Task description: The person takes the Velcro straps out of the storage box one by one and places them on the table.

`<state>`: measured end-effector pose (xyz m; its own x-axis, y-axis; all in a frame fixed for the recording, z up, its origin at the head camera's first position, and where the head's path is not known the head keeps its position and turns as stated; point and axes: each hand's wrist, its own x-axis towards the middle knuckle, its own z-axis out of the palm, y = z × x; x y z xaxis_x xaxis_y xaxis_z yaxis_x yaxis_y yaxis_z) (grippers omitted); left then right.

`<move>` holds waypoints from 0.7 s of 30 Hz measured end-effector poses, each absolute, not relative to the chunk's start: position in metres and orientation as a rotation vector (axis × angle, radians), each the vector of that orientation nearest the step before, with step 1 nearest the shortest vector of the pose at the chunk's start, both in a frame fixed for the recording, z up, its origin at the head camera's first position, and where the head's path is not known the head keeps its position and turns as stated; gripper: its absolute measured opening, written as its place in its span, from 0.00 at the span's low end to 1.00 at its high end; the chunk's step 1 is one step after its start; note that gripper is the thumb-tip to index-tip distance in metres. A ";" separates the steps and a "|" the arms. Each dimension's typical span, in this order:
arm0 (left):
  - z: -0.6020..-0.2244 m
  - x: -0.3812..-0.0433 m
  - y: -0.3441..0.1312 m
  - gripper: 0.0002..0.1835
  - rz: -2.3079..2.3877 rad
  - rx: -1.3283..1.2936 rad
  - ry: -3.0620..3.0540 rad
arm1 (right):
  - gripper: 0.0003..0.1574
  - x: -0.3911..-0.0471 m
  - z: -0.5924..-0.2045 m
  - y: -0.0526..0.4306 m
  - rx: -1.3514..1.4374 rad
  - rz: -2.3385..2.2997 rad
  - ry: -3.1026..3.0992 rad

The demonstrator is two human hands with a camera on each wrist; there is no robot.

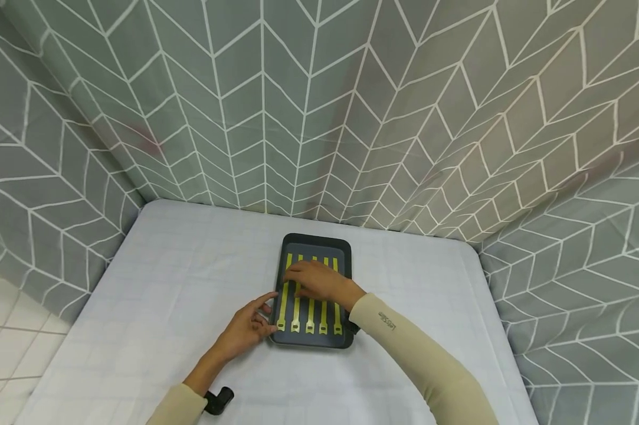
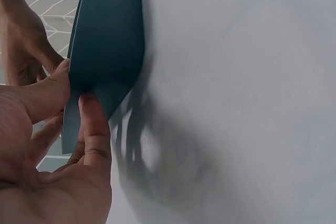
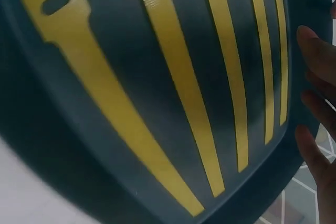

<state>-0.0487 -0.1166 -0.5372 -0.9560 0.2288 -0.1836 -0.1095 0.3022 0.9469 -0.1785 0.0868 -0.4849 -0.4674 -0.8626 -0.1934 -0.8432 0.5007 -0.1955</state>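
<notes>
A dark grey tray [image 1: 319, 239] holds several yellow cable straps [image 1: 310, 319] laid side by side, their slotted heads toward the person. At the tray's near left corner, my left hand [image 1: 245, 330] pinches the rim [image 2: 105, 24] between thumb and fingers. My right hand [image 1: 319, 280] reaches across the tray from the right, covering the middle of several straps in the head view. Its fingers [image 3: 320, 59] are spread and loosely bent close to the far rim and the leftmost strap. Nothing shows between them. The straps lie flat in the right wrist view.
The tray lies on a table with a white cloth [image 1: 202, 254]. Grey curtains [image 1: 298, 118] with white zigzag lines hang behind and on both sides. A black wrist device [image 1: 219, 401] sits by the left sleeve [image 1: 178, 407]. White tiles [image 1: 6, 336] show at the left.
</notes>
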 end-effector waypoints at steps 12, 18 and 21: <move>-0.536 -0.048 -0.119 0.41 1.731 0.135 2.243 | 0.15 -0.185 -0.507 0.072 -1.415 -0.305 2.406; -0.538 -0.049 -0.120 0.41 1.751 0.134 2.209 | 0.11 -0.188 -0.508 0.068 -1.465 -0.253 2.411; -0.539 -0.051 -0.120 0.40 1.772 0.142 2.189 | 0.10 -0.188 -0.509 0.068 -1.488 -0.216 2.425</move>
